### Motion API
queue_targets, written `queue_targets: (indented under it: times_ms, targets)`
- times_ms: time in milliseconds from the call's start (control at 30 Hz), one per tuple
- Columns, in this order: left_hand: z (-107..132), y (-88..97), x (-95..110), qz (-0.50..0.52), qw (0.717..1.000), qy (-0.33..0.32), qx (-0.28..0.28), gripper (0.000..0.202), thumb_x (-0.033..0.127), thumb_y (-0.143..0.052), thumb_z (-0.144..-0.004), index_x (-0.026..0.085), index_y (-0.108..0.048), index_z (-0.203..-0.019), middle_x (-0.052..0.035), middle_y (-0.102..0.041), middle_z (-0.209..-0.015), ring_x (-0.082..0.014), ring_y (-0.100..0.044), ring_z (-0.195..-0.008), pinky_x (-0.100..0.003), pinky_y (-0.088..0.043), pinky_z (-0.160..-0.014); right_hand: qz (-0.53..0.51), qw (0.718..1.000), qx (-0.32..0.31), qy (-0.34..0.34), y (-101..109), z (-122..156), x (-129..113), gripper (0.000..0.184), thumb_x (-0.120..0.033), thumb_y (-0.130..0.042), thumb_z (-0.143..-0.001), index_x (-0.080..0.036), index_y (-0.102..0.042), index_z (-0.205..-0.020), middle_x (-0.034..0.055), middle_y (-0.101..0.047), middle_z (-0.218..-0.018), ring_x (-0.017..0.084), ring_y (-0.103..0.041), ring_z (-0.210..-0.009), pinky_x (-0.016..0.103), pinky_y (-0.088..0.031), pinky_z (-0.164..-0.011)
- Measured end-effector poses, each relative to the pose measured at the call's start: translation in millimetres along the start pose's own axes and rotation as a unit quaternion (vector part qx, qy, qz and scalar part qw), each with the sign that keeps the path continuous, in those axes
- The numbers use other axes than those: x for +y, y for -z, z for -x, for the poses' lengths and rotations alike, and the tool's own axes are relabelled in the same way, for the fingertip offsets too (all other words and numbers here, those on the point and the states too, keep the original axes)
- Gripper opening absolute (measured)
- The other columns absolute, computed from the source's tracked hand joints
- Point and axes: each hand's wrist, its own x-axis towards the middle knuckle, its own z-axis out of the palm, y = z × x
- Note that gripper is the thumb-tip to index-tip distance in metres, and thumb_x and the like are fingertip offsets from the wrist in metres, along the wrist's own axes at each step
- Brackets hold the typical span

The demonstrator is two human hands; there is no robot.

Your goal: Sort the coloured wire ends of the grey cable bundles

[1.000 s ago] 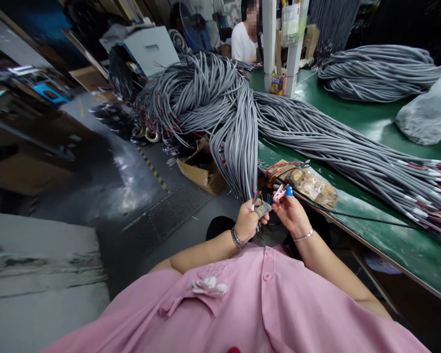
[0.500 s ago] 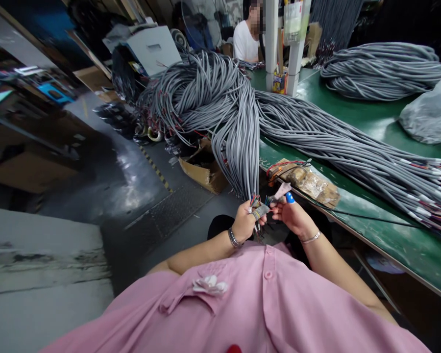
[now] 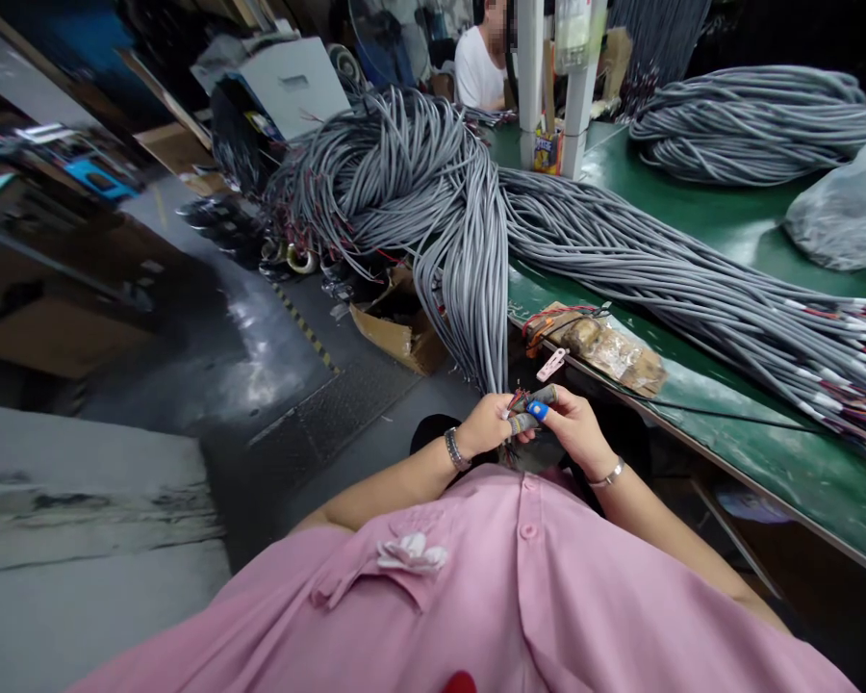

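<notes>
Step in hand, as I read it: fingertip work on one cable end (image 3: 523, 399) with its coloured wires showing. The cable end sits between both hands, just in front of the pink shirt and below the tabletop (image 3: 765, 462) edge. It hangs at the bottom of the grey cable bundle (image 3: 469, 289) that drapes off the tabletop.

Left hand (image 3: 487, 425): grip clenched around the cable end, with a grey wrap on one finger. Right hand (image 3: 577, 428): grip pinching the same cable end from the other side, its blue finger cap (image 3: 538, 409) touching it.

The next move likely calls for fine pinching to separate single thin wires while the left hand holds the cable steady. The wires are bunched and hard to tell apart here.

Versus a second ago, both hands have dropped lower and closer to the body. The right hand's fingertips were up at the pink clip (image 3: 552, 364) by the tabletop edge. Now the clip is clear of them, near the taped brown pad (image 3: 606, 348). The hands are also tighter together.
</notes>
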Motion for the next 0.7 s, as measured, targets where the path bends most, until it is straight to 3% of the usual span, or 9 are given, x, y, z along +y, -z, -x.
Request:
queue_targets:
  times_ms: [67,133,267,367,500,700]
  targets:
    - [-1,1.0,3,-0.004,1.000,0.010,0.008,0.033,0.042,-0.076,-0.071,0.011,-0.063,-0.071,-0.0066,-0.069,-0.062,-0.0146,-0.064,-0.054,-0.024,-0.050,-0.052,0.066,0.996,0.011,0.051,2,0,3,0.016,-0.038,-0.071,-0.081,-0.022,-0.072,-0.083,0.0034,-0.066,-0.083,0.017,-0.059,-0.077,0.032,-0.047,-0.075]
    - [-1,0.5,3,0.021,0.999,0.001,0.034,0.033,0.042,-0.076,-0.071,0.011,-0.063,-0.069,-0.0059,-0.068,-0.060,-0.0142,-0.064,-0.052,-0.024,-0.050,-0.052,0.074,0.995,0.015,0.059,6,0,7,0.017,-0.038,-0.070,-0.082,-0.023,-0.073,-0.091,0.0039,-0.067,-0.089,0.018,-0.060,-0.083,0.033,-0.047,-0.080]
    - [-2,-3.5,-1,0.134,0.984,-0.015,0.115,0.035,0.043,-0.075,-0.071,0.011,-0.062,-0.067,-0.0050,-0.067,-0.059,-0.0130,-0.061,-0.048,-0.024,-0.050,-0.050,-0.029,0.999,0.030,0.003,7,1,12,0.026,-0.039,-0.072,-0.080,-0.023,-0.069,-0.101,0.0033,-0.068,-0.095,0.018,-0.061,-0.085,0.033,-0.048,-0.081]
    - [-4,-7.3,-5,0.174,0.974,-0.027,0.142,0.034,0.042,-0.076,-0.069,0.010,-0.064,-0.072,-0.0044,-0.067,-0.058,-0.0129,-0.061,-0.048,-0.024,-0.050,-0.050,-0.097,0.994,0.038,-0.041,-2,4,11,0.030,-0.040,-0.074,-0.078,-0.021,-0.066,-0.100,0.0025,-0.069,-0.087,0.016,-0.061,-0.076,0.030,-0.049,-0.073]
    - [-4,-7.7,-6,0.165,0.977,-0.035,0.127,0.034,0.042,-0.075,-0.071,0.010,-0.065,-0.072,-0.0050,-0.068,-0.060,-0.0138,-0.063,-0.052,-0.025,-0.052,-0.054,-0.145,0.987,0.054,-0.039,-16,4,3,0.022,-0.040,-0.071,-0.080,-0.020,-0.065,-0.089,-0.0020,-0.062,-0.062,0.013,-0.055,-0.056,0.029,-0.047,-0.060]
    - [5,-1.8,-6,0.049,0.997,-0.036,0.051,0.030,0.038,-0.077,-0.071,0.011,-0.064,-0.074,-0.0050,-0.068,-0.062,-0.0134,-0.063,-0.053,-0.024,-0.052,-0.054,-0.147,0.987,0.006,-0.065,-20,-2,-3,0.024,-0.042,-0.073,-0.077,-0.021,-0.062,-0.077,-0.0027,-0.060,-0.054,0.014,-0.054,-0.048,0.029,-0.045,-0.052]
